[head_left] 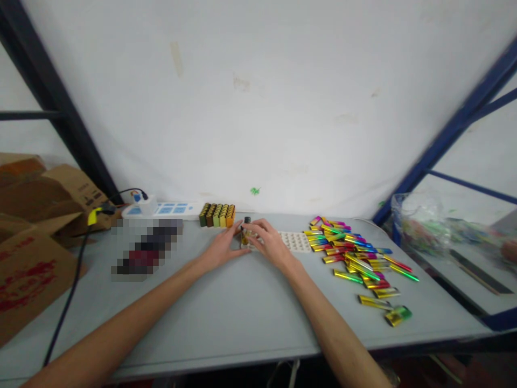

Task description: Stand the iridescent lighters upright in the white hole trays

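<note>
A white tray with rows of holes (295,242) lies on the table, its left end partly hidden by my hands. My left hand (220,250) is around that end, with the thumb along the front edge and the fingers at the back. Between my hands stands a small dark-topped, yellowish item (247,220), seemingly a lighter. Over the tray, my right hand (269,243) bends its fingers to this item; the exact contact is too small to tell. Loose shiny metallic-coloured lighters (351,250) lie in a heap to the right of the tray.
Behind my left hand, a block of upright gold-topped lighters (217,215) stands by the wall. A white power strip (169,209) with a plugged-in charger is left of it. Cardboard boxes (36,258) and a black cable (75,285) occupy the far left. A blurred patch covers something nearby.
</note>
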Demonstrator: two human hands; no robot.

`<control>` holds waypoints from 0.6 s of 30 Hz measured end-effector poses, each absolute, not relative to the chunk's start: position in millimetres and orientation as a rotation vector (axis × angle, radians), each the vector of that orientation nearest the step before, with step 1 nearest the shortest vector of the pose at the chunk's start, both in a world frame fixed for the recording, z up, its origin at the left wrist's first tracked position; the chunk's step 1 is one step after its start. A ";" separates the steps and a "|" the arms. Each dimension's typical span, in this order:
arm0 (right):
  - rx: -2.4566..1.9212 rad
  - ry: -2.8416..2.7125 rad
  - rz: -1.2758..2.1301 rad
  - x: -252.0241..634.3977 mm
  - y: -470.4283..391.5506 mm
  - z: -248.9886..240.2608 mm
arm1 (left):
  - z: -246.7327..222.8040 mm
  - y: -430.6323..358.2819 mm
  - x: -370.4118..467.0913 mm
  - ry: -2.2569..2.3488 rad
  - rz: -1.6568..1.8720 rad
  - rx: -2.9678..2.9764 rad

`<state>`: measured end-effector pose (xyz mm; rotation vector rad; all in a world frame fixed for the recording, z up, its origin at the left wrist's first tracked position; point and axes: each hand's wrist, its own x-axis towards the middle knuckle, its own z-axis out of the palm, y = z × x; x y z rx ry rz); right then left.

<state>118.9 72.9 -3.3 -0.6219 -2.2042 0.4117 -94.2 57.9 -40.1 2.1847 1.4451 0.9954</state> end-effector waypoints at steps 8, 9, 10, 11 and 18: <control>-0.738 -2.154 0.427 114.0 77.8 -5.1 | -34.1 56.6 -93.9 1.411 0.974 2.187; -0.742 -2.152 0.423 114.5 77.7 -4.4 | -34.0 56.8 -93.8 1.414 0.975 2.186; -0.743 -2.146 0.423 114.9 77.3 -3.9 | -34.0 57.1 -93.8 1.417 0.978 2.185; -0.743 -2.134 0.428 115.1 76.8 -3.8 | -34.1 57.3 -93.9 1.418 0.979 2.184; -0.655 -2.089 0.488 110.4 76.0 -15.2 | -34.4 58.2 -94.8 1.421 0.987 2.201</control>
